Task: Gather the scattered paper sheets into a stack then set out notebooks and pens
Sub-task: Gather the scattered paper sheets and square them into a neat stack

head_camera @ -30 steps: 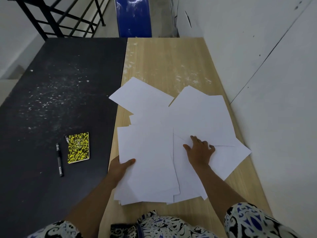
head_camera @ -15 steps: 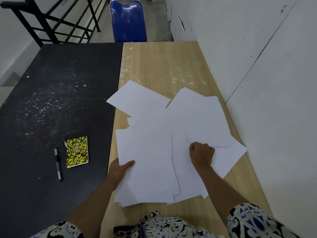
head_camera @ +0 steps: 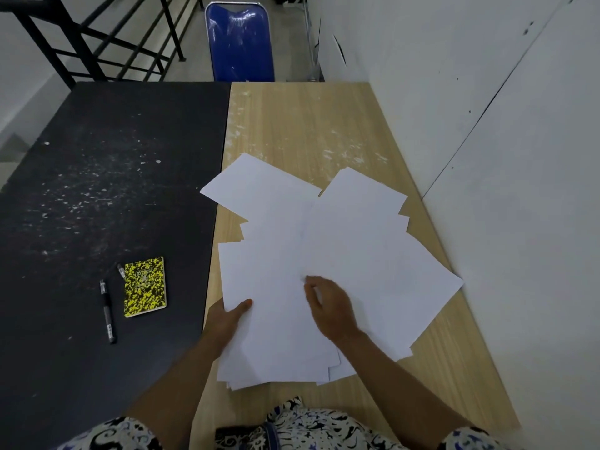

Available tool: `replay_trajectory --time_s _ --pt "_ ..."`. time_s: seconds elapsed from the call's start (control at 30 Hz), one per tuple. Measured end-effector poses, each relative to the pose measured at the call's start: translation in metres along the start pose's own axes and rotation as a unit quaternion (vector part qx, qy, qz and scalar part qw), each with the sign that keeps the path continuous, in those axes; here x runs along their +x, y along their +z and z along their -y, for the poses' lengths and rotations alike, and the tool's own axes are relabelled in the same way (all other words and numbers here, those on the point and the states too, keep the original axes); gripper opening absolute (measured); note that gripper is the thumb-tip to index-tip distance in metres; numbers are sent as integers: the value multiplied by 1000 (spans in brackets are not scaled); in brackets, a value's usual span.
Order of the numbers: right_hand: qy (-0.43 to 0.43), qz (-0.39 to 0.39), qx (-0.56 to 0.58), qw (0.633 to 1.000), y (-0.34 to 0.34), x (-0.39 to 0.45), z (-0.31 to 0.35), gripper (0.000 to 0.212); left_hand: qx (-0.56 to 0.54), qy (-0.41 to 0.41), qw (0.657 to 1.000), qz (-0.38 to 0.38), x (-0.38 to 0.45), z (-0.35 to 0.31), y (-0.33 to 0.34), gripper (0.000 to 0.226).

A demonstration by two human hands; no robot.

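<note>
Several white paper sheets (head_camera: 357, 228) lie fanned and overlapping on the wooden table (head_camera: 308, 125). My left hand (head_camera: 224, 319) grips the left edge of the near pile, thumb on top of the paper. My right hand (head_camera: 331, 310) is over the middle of the pile with its fingers curled, pinching the edge of a large sheet that stretches off to the right. A yellow-and-black speckled notebook (head_camera: 145, 286) lies on the black table (head_camera: 97, 173) to the left. A black pen (head_camera: 107, 311) lies beside it, and a second pen tip (head_camera: 120, 271) shows at the notebook's top left corner.
A white wall (head_camera: 519, 190) runs close along the wooden table's right edge. A blue chair (head_camera: 238, 43) stands at the far end, with a black railing (head_camera: 97, 43) behind the black table.
My right hand went from flat on the right sheets to curled, then moved left towards the pile's middle, dragging a sheet with it. My left hand stayed on the pile's left edge.
</note>
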State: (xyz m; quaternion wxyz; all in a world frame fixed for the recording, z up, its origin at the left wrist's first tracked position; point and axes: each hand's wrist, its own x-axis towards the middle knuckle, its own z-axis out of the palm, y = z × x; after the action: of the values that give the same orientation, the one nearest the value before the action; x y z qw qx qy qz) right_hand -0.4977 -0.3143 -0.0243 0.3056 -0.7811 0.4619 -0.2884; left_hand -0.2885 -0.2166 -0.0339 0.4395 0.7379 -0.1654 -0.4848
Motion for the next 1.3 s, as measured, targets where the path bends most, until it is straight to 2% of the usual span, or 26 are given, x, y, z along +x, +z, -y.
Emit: replay_trajectory --time_s 0.17,0.23,0.3,0.4,0.47,0.57,0.63,0.73,0.83,0.93,1.0,1.07,1.2,1.3 --pt "19 202 91 975 20 -28 19 41 -12 -55 998 -14 -1 -8 1 44" --pt "46 238 141 960 26 -37 21 46 -19 -68 997 -12 1 -9 1 51" --pt "69 237 154 957 28 -41 20 60 -18 -55 998 -7 -2 -10 2 47" --pt "33 137 73 987 27 -40 14 67 -9 -23 1000 -4 -5 -8 2 47" --pt "4 94 -69 993 24 -37 6 60 -1 -4 1000 4 -7 -7 0 53" --pt "31 207 -240 948 20 -33 -1 83 -2 6 1000 17 -10 -7 -1 58" --pt "32 262 -266 927 24 -33 1 93 -5 14 1000 21 -13 -9 0 54" --pt "17 290 -261 921 36 -33 14 96 3 17 999 26 -12 -8 -1 52" --pt "23 261 -233 937 43 -26 25 89 2 5 1000 20 -9 -6 -3 47" --pt "45 141 -196 969 39 -8 19 64 -18 -1 1000 10 -8 -8 -5 39" --pt "46 56 -202 977 30 4 5 43 -20 1 1000 7 -4 -10 -9 39" --pt "83 26 -208 974 18 18 -9 33 -27 0 1000 -4 1 -11 -16 43" --pt "172 49 -233 956 -4 44 -27 49 -75 -34 996 -29 5 -5 -28 39" --pt "196 87 -260 942 -13 55 -44 68 -98 -60 993 -23 4 -3 -32 33"
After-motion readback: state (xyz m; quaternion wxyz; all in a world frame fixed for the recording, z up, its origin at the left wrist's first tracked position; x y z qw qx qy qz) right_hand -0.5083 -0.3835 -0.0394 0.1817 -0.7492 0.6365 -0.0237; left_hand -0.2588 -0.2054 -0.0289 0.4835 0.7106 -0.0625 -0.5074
